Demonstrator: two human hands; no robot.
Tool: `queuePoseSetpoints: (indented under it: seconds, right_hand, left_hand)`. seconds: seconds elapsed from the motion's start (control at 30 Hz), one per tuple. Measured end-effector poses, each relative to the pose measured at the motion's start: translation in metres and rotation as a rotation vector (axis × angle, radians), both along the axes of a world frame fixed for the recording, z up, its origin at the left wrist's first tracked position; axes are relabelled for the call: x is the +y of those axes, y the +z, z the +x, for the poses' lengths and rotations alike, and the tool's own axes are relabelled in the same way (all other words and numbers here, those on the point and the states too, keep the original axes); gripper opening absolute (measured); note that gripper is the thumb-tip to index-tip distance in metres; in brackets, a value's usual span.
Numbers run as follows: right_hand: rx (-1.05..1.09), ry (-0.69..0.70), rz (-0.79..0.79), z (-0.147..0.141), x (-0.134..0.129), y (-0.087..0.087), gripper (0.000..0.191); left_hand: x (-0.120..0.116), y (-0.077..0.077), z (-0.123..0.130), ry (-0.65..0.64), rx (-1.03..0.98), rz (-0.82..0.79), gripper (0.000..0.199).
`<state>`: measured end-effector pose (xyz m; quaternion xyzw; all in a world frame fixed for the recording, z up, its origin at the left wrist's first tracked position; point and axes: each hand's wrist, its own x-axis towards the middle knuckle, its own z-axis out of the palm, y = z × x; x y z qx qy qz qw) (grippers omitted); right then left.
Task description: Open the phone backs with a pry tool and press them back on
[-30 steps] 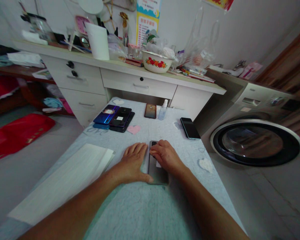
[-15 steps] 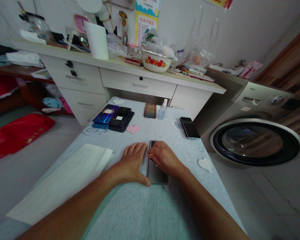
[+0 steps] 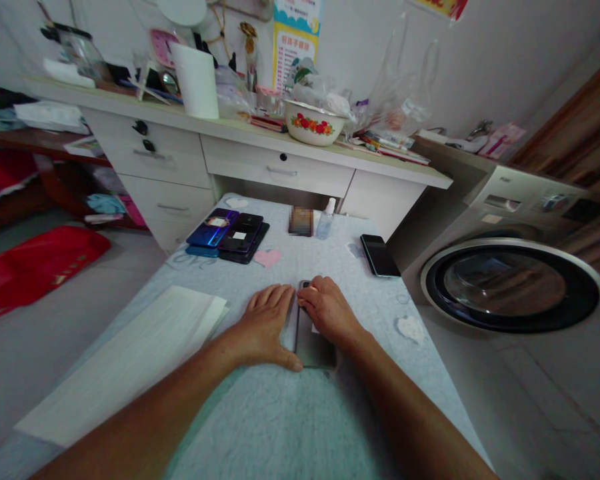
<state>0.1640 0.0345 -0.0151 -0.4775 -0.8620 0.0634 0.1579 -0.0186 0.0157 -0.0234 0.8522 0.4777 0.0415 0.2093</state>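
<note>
Curls right hand [image 3: 330, 308] over far half of gray phone [image 3: 316, 351] on tablecloth [image 3: 280, 420], cannot tell if pinching anything; lays left hand [image 3: 267, 323] flat beside left edge; leaves room past near edge; looks smooth, shiny

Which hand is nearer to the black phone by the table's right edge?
The right hand: it is on the grey phone, left of the black phone. The left hand lies farther left, beside the grey phone.
</note>
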Motion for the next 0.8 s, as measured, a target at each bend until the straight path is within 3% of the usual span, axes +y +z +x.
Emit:
queuePoseSetpoints:
  seconds: [0.5,0.8]
  right_hand:
    - [0.065,0.3,-0.099,0.004,-0.017,0.011,0.014]
    - [0.033,0.13,-0.023,0.001,-0.009,0.002,0.012]
  left_hand:
    - [0.001,-0.002,-0.002,-0.01,0.008,-0.019,0.136]
    - [0.003,-0.007,-0.004,-0.015,-0.009,0.002,0.136]
